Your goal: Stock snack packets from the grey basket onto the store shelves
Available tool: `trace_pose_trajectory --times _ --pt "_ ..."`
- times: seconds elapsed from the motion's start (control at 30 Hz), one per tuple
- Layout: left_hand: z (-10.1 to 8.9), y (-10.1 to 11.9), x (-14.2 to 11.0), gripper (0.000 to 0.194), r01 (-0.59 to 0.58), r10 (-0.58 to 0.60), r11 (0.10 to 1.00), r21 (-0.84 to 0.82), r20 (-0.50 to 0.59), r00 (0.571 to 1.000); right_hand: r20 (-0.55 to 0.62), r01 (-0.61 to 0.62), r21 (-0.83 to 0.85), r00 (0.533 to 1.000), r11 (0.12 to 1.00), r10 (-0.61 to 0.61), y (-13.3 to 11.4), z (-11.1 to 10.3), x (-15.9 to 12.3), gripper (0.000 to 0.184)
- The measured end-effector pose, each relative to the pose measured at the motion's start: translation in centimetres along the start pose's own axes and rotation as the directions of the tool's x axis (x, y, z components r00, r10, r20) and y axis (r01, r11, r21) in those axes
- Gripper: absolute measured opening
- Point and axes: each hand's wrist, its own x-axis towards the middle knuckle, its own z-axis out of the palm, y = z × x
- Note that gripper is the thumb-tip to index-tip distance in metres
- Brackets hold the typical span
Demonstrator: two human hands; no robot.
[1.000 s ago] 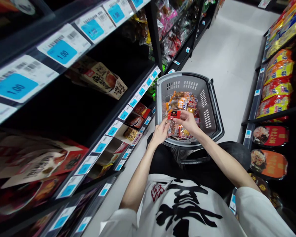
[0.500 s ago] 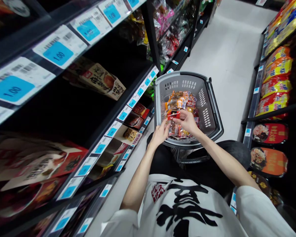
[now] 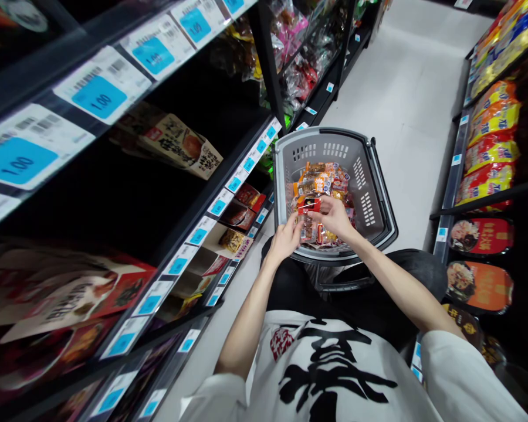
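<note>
Between my two hands is a small snack packet (image 3: 308,205) with a red top and a clear lower part. My left hand (image 3: 286,237) pinches its left side, fingers closed. My right hand (image 3: 333,217) grips the upper right edge between thumb and fingers. Both hands are over the near part of a grey shopping basket (image 3: 287,176), which stands in front of my knees. Several snack packets (image 3: 319,181) in orange, red and yellow lie in the bottom of the basket, partly hidden by my hands.
Dark shelving with blue price labels (image 3: 101,97) rises close on my left, holding paper snack bags (image 3: 180,143) and boxes (image 3: 235,240). On the right, another shelf carries noodle packs (image 3: 493,146) and oval tubs (image 3: 481,237). The pale aisle floor (image 3: 405,76) runs ahead between them.
Almost nothing differs. Both hands keep hold of the packet in the same place, and the view has shifted very slightly.
</note>
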Motion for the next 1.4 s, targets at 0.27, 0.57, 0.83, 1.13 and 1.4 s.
trace_pose_trajectory --times 0.27,0.57,0.83,1.13,1.4 --pt "0.04 -0.34 0.21 0.046 0.01 -0.01 0.999 0.032 0.01 1.0 -0.036 -0.001 -0.046 0.999 0.999 0.0 -0.07 0.06 0.22 0.048" --pt "0.3 -0.53 0.35 0.041 -0.083 0.083 0.997 -0.004 -0.048 0.995 -0.041 -0.01 -0.018 0.999 1.0 0.01 -0.22 0.01 0.16 0.045" --pt "0.34 -0.97 0.79 0.034 -0.181 0.176 0.983 -0.019 -0.149 0.973 0.0 -0.076 0.007 0.997 0.997 0.076 -0.35 0.0 0.01 0.044" --pt "-0.11 -0.44 0.48 0.032 -0.168 0.156 0.979 -0.117 -0.102 0.982 0.042 -0.113 0.09 0.993 0.99 0.109 -0.29 0.23 0.04 0.047" --pt "-0.35 -0.84 0.63 0.035 -0.128 0.114 0.957 -0.261 -0.067 0.991 0.039 -0.109 0.115 0.994 0.987 0.105 0.18 0.3 0.31 0.044"
